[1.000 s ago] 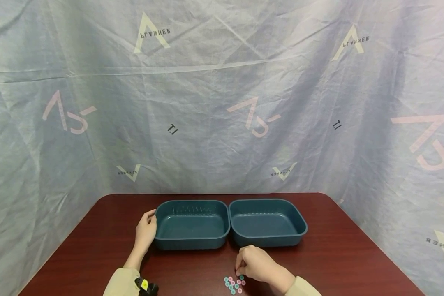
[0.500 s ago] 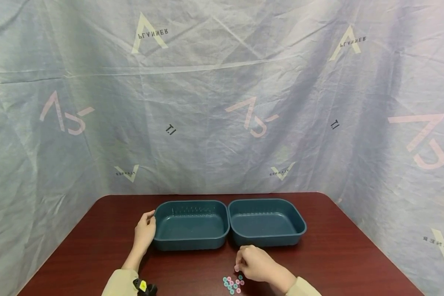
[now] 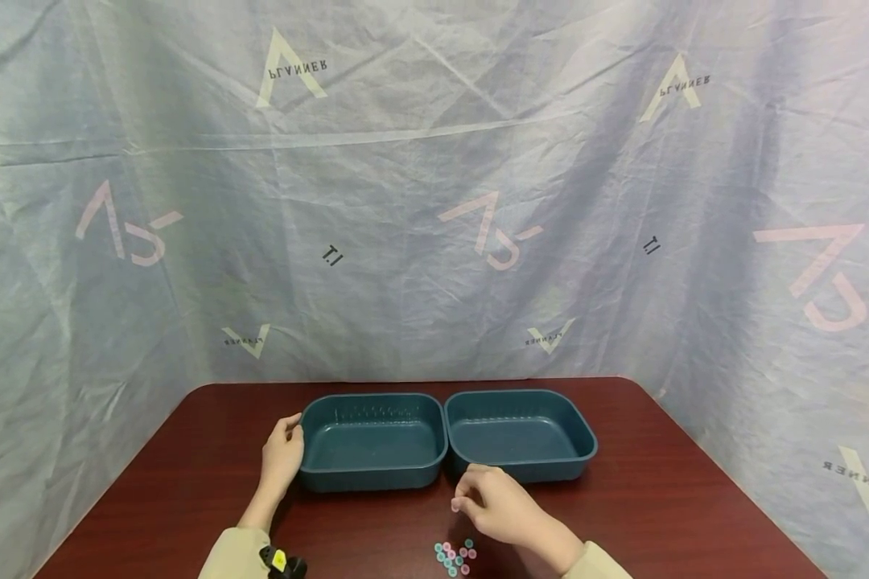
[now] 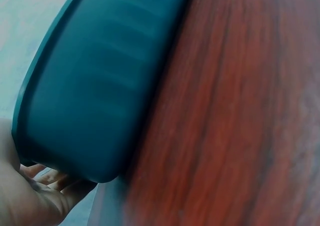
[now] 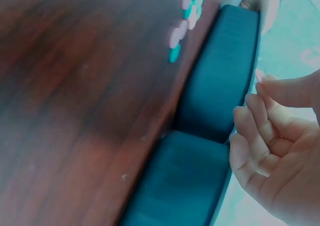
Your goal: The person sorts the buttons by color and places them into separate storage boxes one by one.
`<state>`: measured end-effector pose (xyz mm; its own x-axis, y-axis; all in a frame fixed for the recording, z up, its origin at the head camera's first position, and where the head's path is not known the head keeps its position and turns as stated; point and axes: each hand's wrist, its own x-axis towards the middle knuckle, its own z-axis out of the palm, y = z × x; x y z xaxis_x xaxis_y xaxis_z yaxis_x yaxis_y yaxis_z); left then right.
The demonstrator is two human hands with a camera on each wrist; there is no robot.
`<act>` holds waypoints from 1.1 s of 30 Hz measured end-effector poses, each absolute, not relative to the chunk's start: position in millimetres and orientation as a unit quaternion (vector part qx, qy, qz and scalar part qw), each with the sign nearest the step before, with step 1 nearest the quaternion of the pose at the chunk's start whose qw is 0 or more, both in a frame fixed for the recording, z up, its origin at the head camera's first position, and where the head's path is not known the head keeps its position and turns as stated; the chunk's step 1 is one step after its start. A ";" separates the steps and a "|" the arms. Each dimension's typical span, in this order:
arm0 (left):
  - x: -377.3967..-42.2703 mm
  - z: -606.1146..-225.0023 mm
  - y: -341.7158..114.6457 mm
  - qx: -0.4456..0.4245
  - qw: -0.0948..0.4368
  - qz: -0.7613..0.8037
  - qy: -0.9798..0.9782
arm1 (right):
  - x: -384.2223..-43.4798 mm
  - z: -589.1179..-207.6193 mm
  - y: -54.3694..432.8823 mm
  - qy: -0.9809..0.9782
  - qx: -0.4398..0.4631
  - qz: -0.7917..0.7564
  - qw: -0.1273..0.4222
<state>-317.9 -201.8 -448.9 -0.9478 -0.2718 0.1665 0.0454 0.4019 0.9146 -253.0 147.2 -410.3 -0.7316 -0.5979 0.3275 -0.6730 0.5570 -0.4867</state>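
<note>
Two dark teal plastic trays, a left one (image 3: 372, 480) and a right one (image 3: 525, 471), stand side by side with their ends meeting. My left hand (image 3: 281, 457) holds the left tray's outer end, fingers around its wall under the rim, as the left wrist view shows. My right hand (image 3: 503, 507) is raised in front of the right tray, pinching a small pink button (image 5: 259, 75) between thumb and forefinger. Below it on the table lies a loose cluster of small round buttons (image 3: 450, 556), some pink, some light teal. The other right fingers curl loosely in the right wrist view.
Dark red wood-grain table (image 3: 362, 531) with rounded far corners. A grey-white printed cloth (image 3: 405, 305) hangs behind it and along both sides. A black device with a yellow mark (image 3: 278, 560) sits on my left wrist.
My right hand has picked up a pink button near the cluster and lifted it slightly toward the trays. My left hand stays at the left tray's end.
</note>
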 end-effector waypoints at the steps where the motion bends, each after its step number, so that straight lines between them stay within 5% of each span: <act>1: -317.8 -448.7 -201.6 0.069 0.147 -0.543 -0.824 | -252.8 -409.0 147.1 -0.881 0.357 0.305 0.064; 33: -314.4 -443.7 -194.6 0.062 0.135 -0.535 -0.831 | -269.1 -403.7 138.0 -0.880 0.267 0.367 0.138</act>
